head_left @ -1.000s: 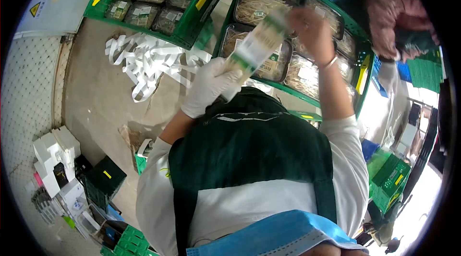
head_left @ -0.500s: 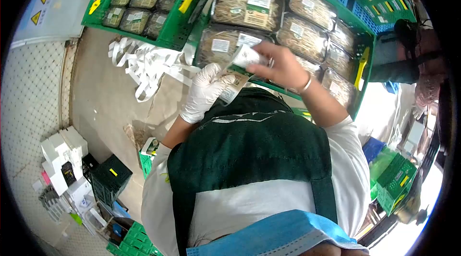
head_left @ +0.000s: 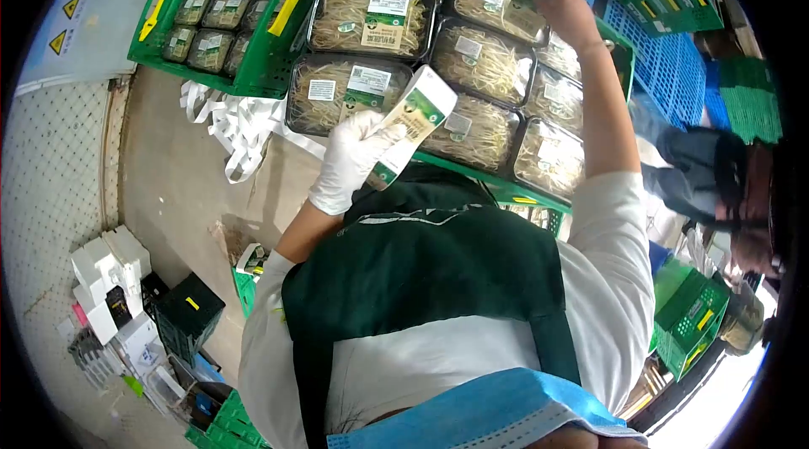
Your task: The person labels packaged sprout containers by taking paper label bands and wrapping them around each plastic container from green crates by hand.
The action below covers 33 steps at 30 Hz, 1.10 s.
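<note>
While the left hand (head_left: 352, 156) grips labels (head_left: 419, 114), the right (head_left: 566, 13) holds another label (head_left: 526, 8).

Black trays (head_left: 484, 63) of pale strands lie flat in rows, white/green/tan label strip (head_left: 417, 116) slanting over near-left one's corner, single label (head_left: 525, 4) at a far-row one.

Glossy plastic packs (head_left: 482, 63), smooth paper label strip (head_left: 421, 108), plastic crate (head_left: 268, 61), matt cloth apron (head_left: 430, 272)
</note>
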Each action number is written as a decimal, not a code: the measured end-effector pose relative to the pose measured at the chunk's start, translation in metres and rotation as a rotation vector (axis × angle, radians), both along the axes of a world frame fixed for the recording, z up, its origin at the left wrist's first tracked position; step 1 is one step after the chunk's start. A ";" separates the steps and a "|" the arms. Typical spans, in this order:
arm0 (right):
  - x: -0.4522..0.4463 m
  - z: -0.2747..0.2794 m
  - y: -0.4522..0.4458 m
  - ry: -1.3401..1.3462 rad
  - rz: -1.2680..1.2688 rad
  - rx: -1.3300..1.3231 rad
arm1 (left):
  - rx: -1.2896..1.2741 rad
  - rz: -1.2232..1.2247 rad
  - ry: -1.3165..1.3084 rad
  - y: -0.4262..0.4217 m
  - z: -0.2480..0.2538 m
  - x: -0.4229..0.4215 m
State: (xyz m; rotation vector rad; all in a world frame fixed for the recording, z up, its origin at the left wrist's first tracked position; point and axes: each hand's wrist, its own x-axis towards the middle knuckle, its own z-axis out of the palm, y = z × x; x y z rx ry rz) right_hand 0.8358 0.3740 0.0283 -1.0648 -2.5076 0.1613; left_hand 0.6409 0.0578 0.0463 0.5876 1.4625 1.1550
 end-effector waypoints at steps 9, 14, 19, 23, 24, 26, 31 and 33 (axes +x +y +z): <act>-0.011 -0.071 -0.028 -0.117 -0.350 0.173 | 0.081 0.114 -0.054 -0.024 0.001 0.006; -0.031 0.006 -0.179 0.466 0.548 -0.794 | 0.153 -0.046 0.020 -0.031 -0.013 -0.001; -0.038 0.013 -0.242 0.365 0.383 -0.807 | 0.374 0.020 0.000 -0.016 0.005 0.013; -0.031 0.019 -0.241 0.463 0.203 -0.872 | 0.119 -0.118 0.247 -0.025 -0.007 0.007; -0.026 0.022 -0.226 0.391 0.150 -0.665 | 0.150 -0.143 0.267 -0.027 -0.012 0.008; -0.009 0.014 -0.166 0.319 0.052 -0.358 | 0.220 -0.223 0.310 -0.031 -0.008 0.004; 0.000 -0.073 -0.092 -0.132 -0.033 -0.090 | 0.049 -0.164 -0.053 -0.051 -0.021 -0.012; -0.001 -0.093 -0.100 -0.337 -0.165 0.022 | 0.017 -0.188 -0.097 -0.056 -0.018 -0.016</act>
